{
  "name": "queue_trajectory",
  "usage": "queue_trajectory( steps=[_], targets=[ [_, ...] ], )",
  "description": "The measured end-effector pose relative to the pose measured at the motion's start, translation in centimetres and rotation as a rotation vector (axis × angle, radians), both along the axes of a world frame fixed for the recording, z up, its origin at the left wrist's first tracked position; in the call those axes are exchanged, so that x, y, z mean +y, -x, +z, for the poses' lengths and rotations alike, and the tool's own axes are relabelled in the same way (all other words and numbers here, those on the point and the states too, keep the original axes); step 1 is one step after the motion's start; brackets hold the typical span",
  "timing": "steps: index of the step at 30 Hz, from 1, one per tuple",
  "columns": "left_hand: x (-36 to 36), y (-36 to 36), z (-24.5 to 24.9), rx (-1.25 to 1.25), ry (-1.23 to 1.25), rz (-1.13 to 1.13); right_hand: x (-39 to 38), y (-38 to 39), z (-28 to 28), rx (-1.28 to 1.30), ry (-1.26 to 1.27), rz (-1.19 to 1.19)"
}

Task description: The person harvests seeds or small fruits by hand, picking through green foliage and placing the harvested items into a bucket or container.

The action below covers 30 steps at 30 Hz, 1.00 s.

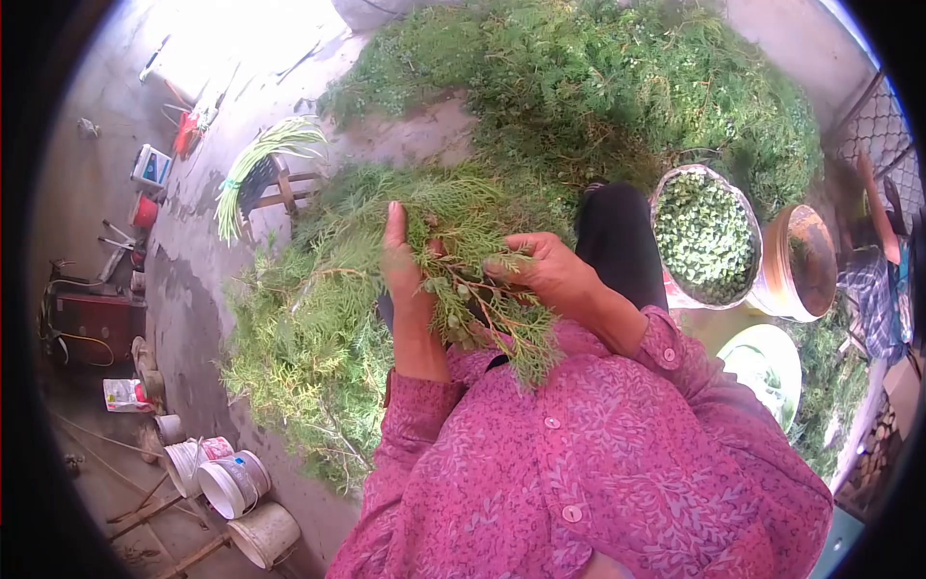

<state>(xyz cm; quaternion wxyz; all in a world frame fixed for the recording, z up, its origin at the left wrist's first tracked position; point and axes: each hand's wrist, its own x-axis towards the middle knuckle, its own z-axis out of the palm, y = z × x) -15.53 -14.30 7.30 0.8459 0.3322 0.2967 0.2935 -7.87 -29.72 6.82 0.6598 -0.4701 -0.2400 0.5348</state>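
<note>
A leafy conifer branch [482,304] with scale-like green foliage, a brown stem and small round cones lies across my lap. My left hand [407,275] holds it, thumb pointing up and the other fingers partly hidden behind the foliage. On the branch's other side, my right hand [555,272] pinches at a sprig with thumb and forefinger; whatever is between the fingertips is too small to make out. Close by on the right stands a bucket full of small green cones [709,236].
Cut conifer branches are heaped ahead [617,87] and at the left [318,357]. Beyond the cone bucket are a tan bucket [799,261] and a pale green basin [772,362]. A stool [280,188] bears long green stalks [236,183]. White buckets [233,485] lie at lower left.
</note>
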Motion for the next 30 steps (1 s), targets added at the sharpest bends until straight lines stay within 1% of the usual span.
queue_trajectory(
  steps=[1,2,3,4,6,8,9,11,13,16,19,21,22,23,24,25,27,28,29,30],
  targets=[
    [-0.5,-0.3,0.3,0.002,-0.002,-0.002,0.1,0.1,0.4,-0.016,-0.011,-0.014],
    [-1.1,-0.6,0.6,0.024,0.015,0.050,0.2,0.1,0.8,-0.015,-0.013,-0.016],
    [-1.4,-0.9,0.9,0.045,0.030,0.102,0.2,0.0,1.2,-0.076,0.045,0.023],
    [-1.5,-0.9,1.3,0.046,0.028,0.098,0.2,0.0,1.4,-0.137,0.104,0.062],
    [-1.8,-0.8,1.8,-0.016,0.061,0.003,0.5,0.2,1.1,-0.167,0.092,0.037],
    [-0.9,-0.5,0.6,-0.044,0.041,-0.029,0.7,0.3,0.9,-0.196,0.080,0.015],
    [-0.5,-0.3,0.1,-0.074,0.023,-0.060,0.7,0.4,0.9,-0.152,0.055,0.010],
    [-0.3,-0.2,-0.5,-0.048,0.006,-0.055,0.9,0.5,0.4,-0.104,0.029,0.005],
    [-0.3,-0.3,-0.7,-0.024,-0.009,-0.052,1.1,0.6,-0.6,0.074,0.008,0.018],
    [-0.5,-0.4,-0.6,-0.002,-0.008,-0.023,0.7,0.3,0.4,0.128,0.048,0.045],
    [-0.6,-0.2,-0.2,-0.028,-0.034,-0.083,1.1,0.5,0.3,0.108,0.072,0.048],
    [0.3,0.1,-1.0,0.074,-0.105,-0.081,1.0,0.2,0.5,0.097,0.120,0.066],
    [0.9,0.2,-1.2,0.076,-0.104,-0.080,0.9,0.0,0.6,0.085,0.169,0.085],
    [1.5,0.3,-1.2,0.177,-0.068,0.006,0.7,0.1,0.2,0.087,0.170,0.088],
    [2.0,0.5,-1.2,0.278,-0.031,0.092,0.5,0.2,-0.7,0.263,0.098,0.057],
    [2.3,0.7,-1.0,0.279,-0.030,0.094,0.2,0.3,-1.4,0.437,0.025,0.025],
    [2.2,0.9,0.8,0.212,-0.066,0.137,0.1,-0.2,-2.0,0.471,0.014,0.026],
    [1.9,0.1,1.1,0.229,-0.074,0.223,0.1,-0.2,-2.4,0.506,0.002,0.024],
    [1.9,0.1,0.7,0.230,-0.074,0.223,0.1,0.1,-2.7,0.507,0.002,0.024],
    [2.1,0.1,-0.1,0.158,-0.106,0.152,0.1,0.6,-3.1,0.468,-0.106,0.065]
  ],
)
